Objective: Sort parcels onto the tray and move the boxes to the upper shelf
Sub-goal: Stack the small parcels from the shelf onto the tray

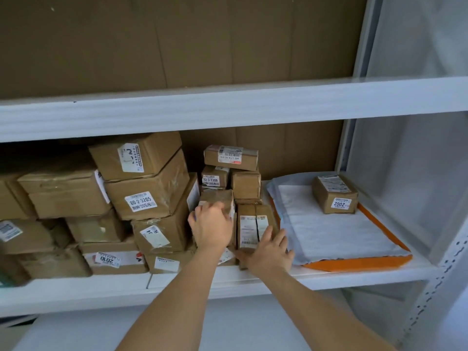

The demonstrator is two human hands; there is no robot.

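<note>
On lower shelf [329,274], orange tray [367,262] holds white mailers [329,224] plus one small box [334,193]. Left hand [211,225] grips small carton [217,198]; right hand [269,252], fingers straight, touches upright box [249,224].
</note>
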